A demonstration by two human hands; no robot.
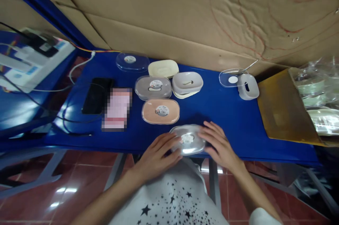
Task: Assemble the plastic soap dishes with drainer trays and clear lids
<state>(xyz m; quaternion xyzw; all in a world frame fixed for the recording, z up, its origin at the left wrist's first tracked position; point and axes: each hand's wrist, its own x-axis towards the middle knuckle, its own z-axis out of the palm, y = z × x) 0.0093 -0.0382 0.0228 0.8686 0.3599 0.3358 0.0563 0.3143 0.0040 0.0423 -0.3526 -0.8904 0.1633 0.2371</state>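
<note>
At the table's front edge, a grey soap dish with a clear lid (187,141) and a round white label lies between my hands. My left hand (160,152) grips its left end, fingers over the lid's rim. Curved around the right end are the fingers of my right hand (218,143). Just beyond lies a peach soap dish (172,106) under a clear lid. Behind it are a lidded grey soap dish (141,89), an open pale grey dish (196,80) on cream pieces, a cream dish (163,66) and a loose clear lid (137,63).
A black phone (92,96) and a blurred pink item (116,108) lie left on the blue table (212,110). At right back are a slotted grey dish (251,90) and clear lid (225,76), beside a carton (275,112) of bagged dishes. Power strips and cables occupy the far left.
</note>
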